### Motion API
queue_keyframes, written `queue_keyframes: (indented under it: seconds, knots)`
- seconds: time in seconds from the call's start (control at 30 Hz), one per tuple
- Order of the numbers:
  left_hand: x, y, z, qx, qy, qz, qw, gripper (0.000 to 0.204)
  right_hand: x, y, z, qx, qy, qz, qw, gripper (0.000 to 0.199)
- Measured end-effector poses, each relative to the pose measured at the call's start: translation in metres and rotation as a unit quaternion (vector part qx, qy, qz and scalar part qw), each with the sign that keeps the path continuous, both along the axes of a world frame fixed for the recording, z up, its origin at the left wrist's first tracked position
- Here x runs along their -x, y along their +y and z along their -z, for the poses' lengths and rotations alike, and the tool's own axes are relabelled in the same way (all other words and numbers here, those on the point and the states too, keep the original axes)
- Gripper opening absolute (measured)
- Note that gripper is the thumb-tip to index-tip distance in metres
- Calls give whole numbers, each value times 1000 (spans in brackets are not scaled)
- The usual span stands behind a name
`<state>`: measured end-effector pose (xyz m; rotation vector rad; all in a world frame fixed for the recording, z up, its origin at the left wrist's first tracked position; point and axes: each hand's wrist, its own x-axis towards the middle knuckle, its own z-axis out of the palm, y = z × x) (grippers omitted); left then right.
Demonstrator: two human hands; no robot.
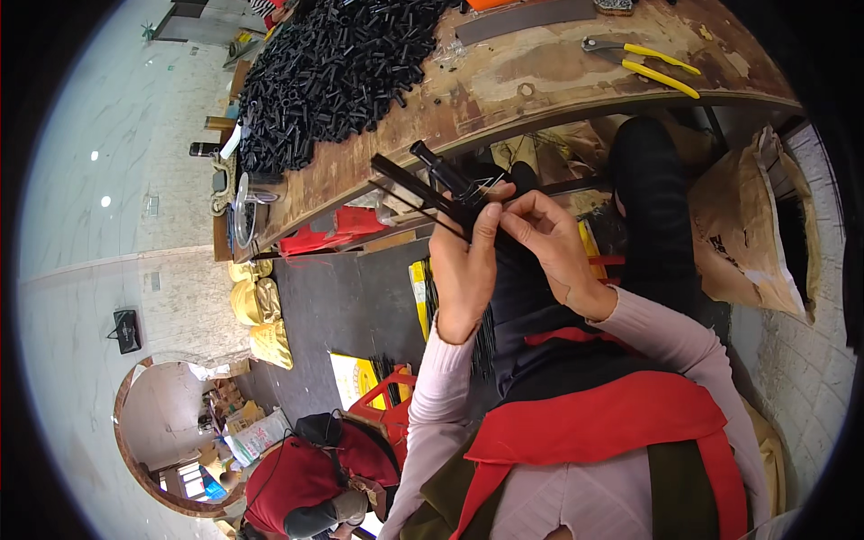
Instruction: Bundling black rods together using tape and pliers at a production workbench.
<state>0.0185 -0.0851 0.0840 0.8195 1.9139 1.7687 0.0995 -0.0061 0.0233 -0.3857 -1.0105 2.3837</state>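
My left hand (466, 265) is closed around a bundle of thin black rods (405, 184), which juts out toward the bench edge. A black stepped tube (441, 168) sticks out beside the rods, its lower end among my fingers. My right hand (551, 245) is closed, with thumb and forefinger pinched together close against the left thumb. What lies between those fingertips is too small to make out. A thin pale wire (490, 183) shows by the base of the tube, just above the left thumb.
On the wooden bench (504, 72) lie a large heap of short black tubes (337, 81) and yellow-handled pliers (661, 70). A paper sack (742, 225) stands at the right. Another person in dark red (310, 481) sits at the lower left, near a red stool (391, 396).
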Motion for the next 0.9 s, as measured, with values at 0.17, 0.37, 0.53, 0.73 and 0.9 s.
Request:
queue_keyframes:
  seconds: [0.17,0.37,0.53,0.73,0.9]
  knots:
    - [2,-6,0,64,85,30,994,17,-1,-7,0,69,24,-61,995,23]
    - [-3,-1,-4,86,92,25,992,17,-2,3,9,101,31,-140,984,34]
    - [-12,13,-2,53,21,-6,998,18,-8,17,5,132,26,-150,980,33]
    - [-10,30,-5,93,86,77,989,18,-37,50,4,-183,-116,-142,966,33]
    - [-5,43,-2,70,42,146,986,19,-68,179,-16,-742,-194,172,618,39]
